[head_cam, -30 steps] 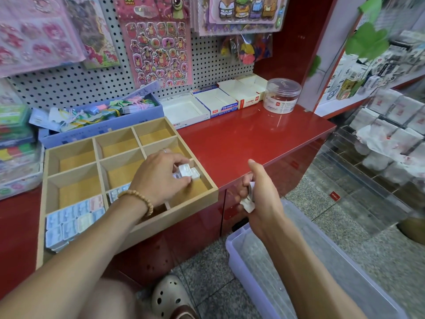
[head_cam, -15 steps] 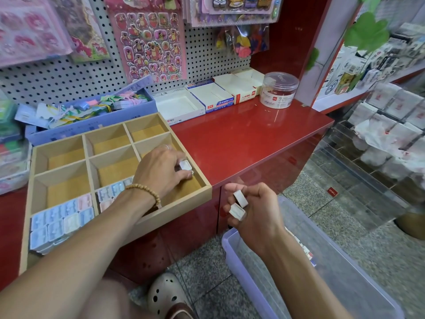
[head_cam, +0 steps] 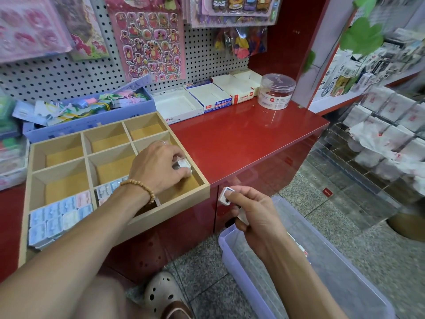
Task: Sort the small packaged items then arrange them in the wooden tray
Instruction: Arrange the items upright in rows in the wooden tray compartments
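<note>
A wooden tray with several compartments sits on the red counter. Its front-left compartment holds pale blue and pink packets; the middle front one holds a few more packets. My left hand is inside the front-right compartment, fingers curled round a small stack of white packets. My right hand hovers in front of the counter edge, above a clear bin, pinching small white packets, one between thumb and forefinger.
A clear plastic bin stands on the floor under my right hand. On the red counter are a lilac box of trinkets, open white cartons and a clear jar. Sticker sheets hang on the pegboard. A shoe is below.
My right hand has risen toward the counter edge and turned, bringing one packet up between thumb and forefinger. My left hand stays in the front-right compartment holding its stack.
</note>
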`<state>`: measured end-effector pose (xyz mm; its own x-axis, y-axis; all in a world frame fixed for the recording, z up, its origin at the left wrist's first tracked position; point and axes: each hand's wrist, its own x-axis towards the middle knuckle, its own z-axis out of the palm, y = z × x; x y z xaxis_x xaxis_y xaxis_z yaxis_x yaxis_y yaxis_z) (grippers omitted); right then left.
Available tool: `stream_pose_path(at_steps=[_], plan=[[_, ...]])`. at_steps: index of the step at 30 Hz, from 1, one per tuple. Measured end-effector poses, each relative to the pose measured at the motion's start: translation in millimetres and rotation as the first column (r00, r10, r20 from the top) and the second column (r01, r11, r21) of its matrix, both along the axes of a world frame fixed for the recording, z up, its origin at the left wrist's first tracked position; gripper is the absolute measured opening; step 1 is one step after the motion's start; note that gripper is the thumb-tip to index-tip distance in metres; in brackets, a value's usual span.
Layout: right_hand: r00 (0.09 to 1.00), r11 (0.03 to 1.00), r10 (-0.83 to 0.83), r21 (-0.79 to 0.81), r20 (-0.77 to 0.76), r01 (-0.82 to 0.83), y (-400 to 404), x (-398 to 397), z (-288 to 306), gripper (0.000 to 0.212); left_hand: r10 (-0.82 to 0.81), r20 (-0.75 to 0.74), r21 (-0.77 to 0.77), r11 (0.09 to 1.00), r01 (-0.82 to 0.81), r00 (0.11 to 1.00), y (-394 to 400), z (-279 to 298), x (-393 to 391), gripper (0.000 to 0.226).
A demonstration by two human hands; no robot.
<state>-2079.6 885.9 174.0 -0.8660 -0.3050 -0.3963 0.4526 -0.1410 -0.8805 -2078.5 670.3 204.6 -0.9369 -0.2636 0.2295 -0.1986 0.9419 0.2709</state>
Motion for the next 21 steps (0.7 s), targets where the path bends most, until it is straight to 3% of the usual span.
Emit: stream_pose_path(at_steps=[3,7,11,15,21], plan=[[0.998,1.0,0.014,0.016,-0.06,-0.013,-1.5,-0.7,7.2,0.007,-0.153,-0.134,0.256,0.949,0.184,0.979,11.8,13.1,19.5,0.025],[0.995,0.998,0.062,-0.026,-0.08,-0.064,-8.4,0.0,15.5,0.004,-0.353,-0.124,0.497,0.787,0.366,0.927,36.2,19.1,43.7,0.039],[0.99,0.987,0.119,-0.096,-0.08,-0.127,-14.0,5.2,19.5,0.012,-0.298,-0.244,0.518,0.765,0.383,0.923,42.9,18.7,50.0,0.026],[0.981,0.982,0.165,-0.076,-0.099,-0.173,-18.9,10.4,23.5,0.014,-0.302,-0.248,0.446,0.808,0.386,0.92,43.5,23.4,53.0,0.024],[0.969,0.958,0.233,-0.151,-0.079,-0.243,-29.8,8.3,30.5,0.033,-0.294,-0.275,0.409,0.826,0.388,0.915,35.2,25.5,56.2,0.029]])
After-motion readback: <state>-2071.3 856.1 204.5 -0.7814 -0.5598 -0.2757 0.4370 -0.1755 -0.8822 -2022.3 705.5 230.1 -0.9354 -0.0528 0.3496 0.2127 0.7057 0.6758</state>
